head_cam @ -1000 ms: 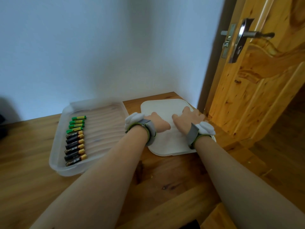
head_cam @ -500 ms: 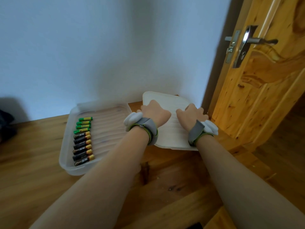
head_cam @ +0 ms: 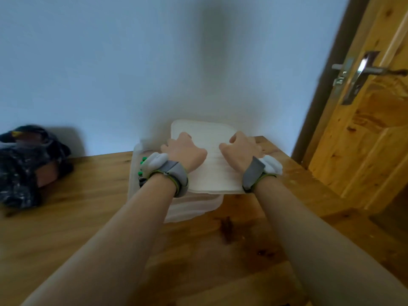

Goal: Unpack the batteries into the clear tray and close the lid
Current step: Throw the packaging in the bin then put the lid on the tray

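Observation:
The white ribbed lid (head_cam: 210, 160) is lifted off the wooden table and tilted, held over the right part of the clear tray (head_cam: 194, 205). My left hand (head_cam: 184, 152) grips the lid's left side and my right hand (head_cam: 241, 149) grips its right side. The tray lies under my left wrist and the lid, so only its near and left rim show. A few green battery tips (head_cam: 143, 161) peek out at the tray's left, beside my left wristband; the other batteries are hidden. The picture is blurred by motion.
A dark patterned bundle of cloth (head_cam: 26, 164) lies on the table (head_cam: 88, 217) at the far left against the wall. A wooden door (head_cam: 371, 129) with a metal handle (head_cam: 362, 71) stands at the right, just past the table's right edge.
Both hands have lifted the lid off the table and carried it left, over the tray. The view has swung left, so the tray now sits in the middle.

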`<state>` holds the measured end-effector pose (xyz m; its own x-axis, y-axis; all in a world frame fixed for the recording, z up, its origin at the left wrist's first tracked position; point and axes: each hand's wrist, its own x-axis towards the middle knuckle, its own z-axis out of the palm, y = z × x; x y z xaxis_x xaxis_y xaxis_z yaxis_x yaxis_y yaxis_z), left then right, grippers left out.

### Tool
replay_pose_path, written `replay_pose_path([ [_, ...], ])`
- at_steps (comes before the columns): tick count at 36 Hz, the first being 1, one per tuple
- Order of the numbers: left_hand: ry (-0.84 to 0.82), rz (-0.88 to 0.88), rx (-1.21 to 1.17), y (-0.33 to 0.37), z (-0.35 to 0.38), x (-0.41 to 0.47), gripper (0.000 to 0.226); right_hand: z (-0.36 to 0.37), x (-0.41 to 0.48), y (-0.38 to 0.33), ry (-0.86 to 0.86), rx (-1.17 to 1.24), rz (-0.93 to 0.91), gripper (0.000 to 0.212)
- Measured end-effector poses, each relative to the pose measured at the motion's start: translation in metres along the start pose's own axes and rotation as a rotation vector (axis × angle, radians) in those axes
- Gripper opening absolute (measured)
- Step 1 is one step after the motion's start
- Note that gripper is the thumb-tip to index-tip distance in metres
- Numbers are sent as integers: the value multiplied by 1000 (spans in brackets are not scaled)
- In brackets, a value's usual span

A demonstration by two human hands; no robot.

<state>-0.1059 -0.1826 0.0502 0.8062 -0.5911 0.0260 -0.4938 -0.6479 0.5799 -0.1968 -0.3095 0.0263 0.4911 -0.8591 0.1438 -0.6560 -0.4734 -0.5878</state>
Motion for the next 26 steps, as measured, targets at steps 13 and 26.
replay_pose_path([
  [13,55,2,38,-75,-49,-8,42,27,-20,-48,-291,50,-145,40],
  [26,-28,-28,110,-101,-50,-16,37,45,-31,-63,-315,17,-173,40],
])
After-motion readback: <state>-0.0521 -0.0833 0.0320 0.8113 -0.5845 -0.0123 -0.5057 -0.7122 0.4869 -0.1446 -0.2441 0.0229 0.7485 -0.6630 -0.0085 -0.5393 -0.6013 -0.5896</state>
